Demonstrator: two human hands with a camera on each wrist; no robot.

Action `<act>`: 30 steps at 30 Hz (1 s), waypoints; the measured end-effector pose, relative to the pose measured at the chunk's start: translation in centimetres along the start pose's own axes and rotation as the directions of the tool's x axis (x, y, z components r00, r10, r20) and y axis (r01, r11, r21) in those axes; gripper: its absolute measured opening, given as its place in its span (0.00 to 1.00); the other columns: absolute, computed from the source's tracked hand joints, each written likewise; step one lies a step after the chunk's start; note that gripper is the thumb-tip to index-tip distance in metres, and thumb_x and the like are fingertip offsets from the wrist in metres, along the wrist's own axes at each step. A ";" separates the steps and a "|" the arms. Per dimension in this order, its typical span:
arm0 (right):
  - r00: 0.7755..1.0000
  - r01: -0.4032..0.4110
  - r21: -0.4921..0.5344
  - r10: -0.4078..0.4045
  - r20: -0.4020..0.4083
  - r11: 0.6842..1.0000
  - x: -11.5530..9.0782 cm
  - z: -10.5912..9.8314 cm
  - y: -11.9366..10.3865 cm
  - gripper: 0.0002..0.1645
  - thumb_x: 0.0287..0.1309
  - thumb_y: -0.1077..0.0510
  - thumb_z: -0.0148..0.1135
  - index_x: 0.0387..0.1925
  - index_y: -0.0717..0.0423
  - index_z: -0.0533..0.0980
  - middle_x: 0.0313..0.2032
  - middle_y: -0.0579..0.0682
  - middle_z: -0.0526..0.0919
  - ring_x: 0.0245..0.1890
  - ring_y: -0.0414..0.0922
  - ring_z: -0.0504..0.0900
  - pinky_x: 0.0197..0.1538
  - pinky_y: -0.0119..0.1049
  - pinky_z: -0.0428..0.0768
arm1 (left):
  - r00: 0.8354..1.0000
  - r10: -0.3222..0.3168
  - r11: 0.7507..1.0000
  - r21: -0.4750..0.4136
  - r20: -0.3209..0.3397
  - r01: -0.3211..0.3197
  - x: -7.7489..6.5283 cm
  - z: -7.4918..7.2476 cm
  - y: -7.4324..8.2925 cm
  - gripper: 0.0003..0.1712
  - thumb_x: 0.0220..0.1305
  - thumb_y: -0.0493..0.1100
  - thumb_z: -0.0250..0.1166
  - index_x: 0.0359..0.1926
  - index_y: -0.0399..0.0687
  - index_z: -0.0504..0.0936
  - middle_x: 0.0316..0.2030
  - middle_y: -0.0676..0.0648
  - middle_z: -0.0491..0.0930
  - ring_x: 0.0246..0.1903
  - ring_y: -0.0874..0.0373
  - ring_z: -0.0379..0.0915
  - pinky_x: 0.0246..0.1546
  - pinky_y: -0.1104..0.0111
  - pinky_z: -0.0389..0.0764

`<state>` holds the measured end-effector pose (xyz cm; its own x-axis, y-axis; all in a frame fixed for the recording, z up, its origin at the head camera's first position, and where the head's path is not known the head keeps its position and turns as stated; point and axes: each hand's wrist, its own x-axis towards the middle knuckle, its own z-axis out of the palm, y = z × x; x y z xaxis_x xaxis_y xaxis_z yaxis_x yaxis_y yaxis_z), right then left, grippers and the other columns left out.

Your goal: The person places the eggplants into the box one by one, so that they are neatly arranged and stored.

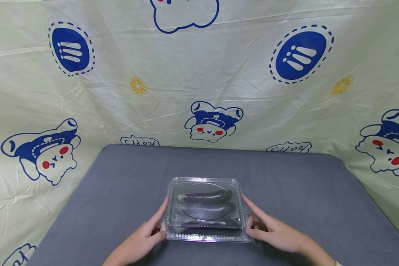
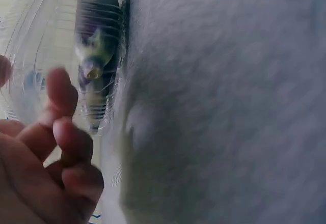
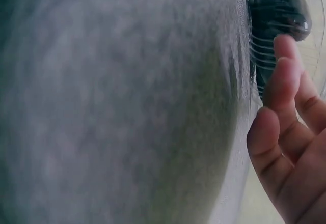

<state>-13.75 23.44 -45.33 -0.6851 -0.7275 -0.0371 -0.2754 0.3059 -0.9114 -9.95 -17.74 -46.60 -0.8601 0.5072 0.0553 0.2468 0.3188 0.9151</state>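
A clear plastic clamshell box with a ribbed side sits on the grey table near its front. Dark purple eggplants lie inside it, one with a pale green stem end in the left wrist view. My left hand holds the box's left side, thumb at the front corner and index finger reaching along the edge. On the opposite side my right hand grips in the same way. The other fingers of the left hand are bent beside the box, and those of the right bend close to its wall.
Grey cloth covers the table, which spreads behind the box and to both sides. A pale curtain printed with blue cartoon figures and orange slices hangs behind the table and along its sides.
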 end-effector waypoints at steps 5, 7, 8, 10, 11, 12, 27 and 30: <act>0.998 -0.022 0.140 0.013 0.066 0.990 0.2 0.2 0.2 0.53 0.74 0.62 0.50 0.77 0.42 0.23 0.33 0.48 0.82 0.33 0.42 0.82 0.36 0.36 0.83 | 0.998 -0.015 0.980 -0.195 0.066 0.027 -0.2 0.3 -0.1 0.47 0.74 0.35 0.51 0.79 0.61 0.32 0.24 0.37 0.77 0.25 0.63 0.71 0.31 0.70 0.77; 0.996 -0.025 0.189 0.009 0.085 0.982 0.2 0.2 0.3 0.54 0.74 0.63 0.49 0.77 0.41 0.21 0.32 0.54 0.83 0.33 0.45 0.84 0.37 0.37 0.83 | 0.996 -0.019 0.961 -0.273 0.082 0.041 -0.1 0.4 -0.1 0.46 0.74 0.34 0.50 0.79 0.60 0.31 0.24 0.33 0.74 0.25 0.64 0.70 0.30 0.70 0.77; 0.996 -0.017 0.211 -0.002 0.090 0.977 0.3 0.2 0.3 0.54 0.74 0.63 0.48 0.76 0.41 0.21 0.31 0.57 0.83 0.33 0.47 0.85 0.36 0.37 0.83 | 0.996 -0.021 0.951 -0.306 0.088 0.047 -0.1 0.5 0.0 0.47 0.74 0.34 0.49 0.79 0.60 0.31 0.24 0.32 0.73 0.24 0.64 0.68 0.29 0.70 0.76; 0.995 0.013 0.246 -0.037 0.090 0.969 0.3 0.3 0.4 0.54 0.73 0.66 0.47 0.76 0.42 0.20 0.31 0.63 0.83 0.33 0.49 0.85 0.36 0.38 0.84 | 0.995 -0.032 0.934 -0.352 0.092 0.063 0.0 0.6 0.1 0.47 0.74 0.33 0.49 0.79 0.60 0.31 0.24 0.30 0.71 0.24 0.66 0.67 0.27 0.72 0.75; 0.995 0.029 0.265 -0.054 0.088 0.964 0.3 0.3 0.4 0.54 0.73 0.67 0.47 0.76 0.42 0.20 0.30 0.65 0.82 0.33 0.50 0.85 0.36 0.38 0.84 | 0.995 -0.035 0.927 -0.369 0.093 0.067 0.0 0.6 0.2 0.47 0.73 0.33 0.49 0.79 0.59 0.31 0.24 0.29 0.70 0.24 0.66 0.66 0.27 0.72 0.74; 0.993 0.046 0.283 -0.074 0.088 0.958 0.4 0.3 0.5 0.54 0.72 0.68 0.47 0.76 0.43 0.20 0.30 0.67 0.81 0.33 0.51 0.85 0.36 0.39 0.84 | 0.995 -0.041 0.922 -0.380 0.093 0.074 0.1 0.7 0.3 0.47 0.73 0.33 0.49 0.80 0.59 0.31 0.23 0.30 0.70 0.23 0.66 0.66 0.25 0.73 0.73; 0.995 0.047 0.359 -0.075 0.064 0.932 0.9 0.1 0.4 0.56 0.70 0.69 0.49 0.76 0.48 0.20 0.27 0.75 0.73 0.32 0.37 0.84 0.35 0.33 0.82 | 0.991 -0.125 0.876 -0.464 0.045 0.132 0.7 1.1 0.6 0.49 0.68 0.29 0.51 0.80 0.59 0.35 0.21 0.50 0.74 0.15 0.68 0.62 0.15 0.76 0.63; 0.994 0.061 0.364 -0.088 0.059 0.929 1.1 0.0 0.6 0.56 0.70 0.70 0.49 0.76 0.50 0.20 0.26 0.75 0.72 0.32 0.37 0.84 0.36 0.35 0.83 | 0.988 -0.154 0.877 -0.455 0.032 0.152 0.9 1.1 0.7 0.49 0.68 0.29 0.51 0.80 0.60 0.37 0.20 0.50 0.75 0.14 0.67 0.62 0.16 0.77 0.66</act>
<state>-14.60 22.82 -45.90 -0.6168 -0.7869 0.0193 -0.0520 0.0162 -0.9985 -10.05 -16.17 -46.32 -0.8729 0.4777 -0.0995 -0.1174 -0.0078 0.9931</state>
